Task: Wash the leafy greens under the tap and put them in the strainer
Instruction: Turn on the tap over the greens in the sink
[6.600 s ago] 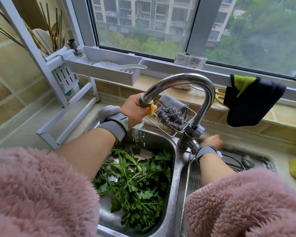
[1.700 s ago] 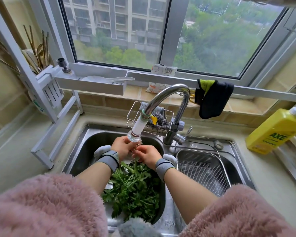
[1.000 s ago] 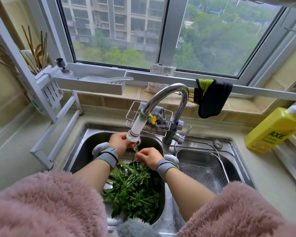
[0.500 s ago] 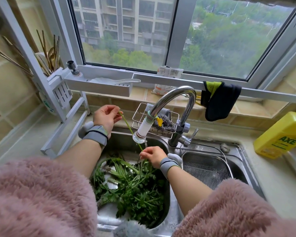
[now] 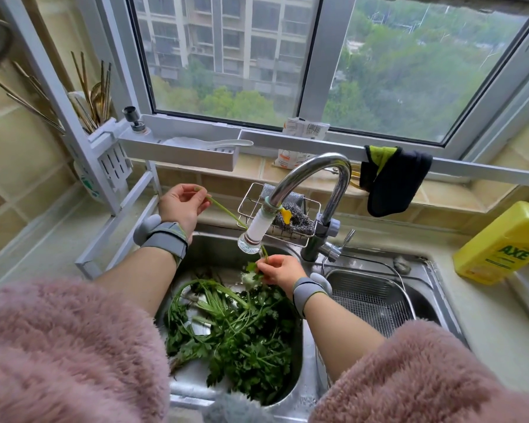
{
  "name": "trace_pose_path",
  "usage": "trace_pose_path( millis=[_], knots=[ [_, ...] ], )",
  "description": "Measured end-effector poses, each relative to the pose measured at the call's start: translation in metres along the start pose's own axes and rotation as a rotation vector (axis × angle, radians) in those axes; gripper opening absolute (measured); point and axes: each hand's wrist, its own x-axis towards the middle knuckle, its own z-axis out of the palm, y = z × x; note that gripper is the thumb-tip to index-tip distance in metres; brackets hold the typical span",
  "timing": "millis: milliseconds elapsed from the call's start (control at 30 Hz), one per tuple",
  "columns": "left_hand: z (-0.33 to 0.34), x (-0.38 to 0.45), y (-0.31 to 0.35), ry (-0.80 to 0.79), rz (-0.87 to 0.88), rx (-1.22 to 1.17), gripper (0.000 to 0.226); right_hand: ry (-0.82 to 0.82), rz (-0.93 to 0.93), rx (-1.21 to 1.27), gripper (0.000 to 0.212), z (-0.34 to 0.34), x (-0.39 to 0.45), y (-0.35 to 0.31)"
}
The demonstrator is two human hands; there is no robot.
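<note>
Below the window, the stainless-steel double sink (image 5: 306, 355) fills the middle of the view. Its left basin holds a loose heap of dark leafy greens (image 5: 242, 334), and the right basin holds the rectangular wire-mesh strainer (image 5: 370, 300), which looks empty so far. The curved chrome tap (image 5: 315, 175) arches over the left basin, ending in a white plastic nozzle (image 5: 255, 232) with water falling from it.

The person's left hand (image 5: 180, 204) is raised beside the white metal dish rack (image 5: 116, 166), thumb and fingers pinching the pale end of a single long green stalk (image 5: 225, 210). The right hand (image 5: 278, 270) is under the nozzle, fingers closed on the leafy end of that same stalk, so the stem is stretched between two hands held well apart.

Judging from this, one stalk is being rinsed and almost the whole heap remains unwashed. The stem is thin and pulled taut, so it could snap if tugged harder. A wet stem could slip from the pinch and drop back among the unwashed greens. Water striking the hand could also splash onto the counter.
</note>
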Motion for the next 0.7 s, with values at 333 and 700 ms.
trace_pose_path(
  millis=[333,700],
  knots=[
    [-0.003,0.001,-0.002,-0.016,0.023,0.021,0.024,-0.051,0.039,0.07,0.016,0.005,0.003,-0.001],
    [-0.005,-0.002,0.0,-0.007,0.017,0.051,0.024,-0.053,0.04,-0.081,0.018,0.005,0.003,0.006]
  ],
)
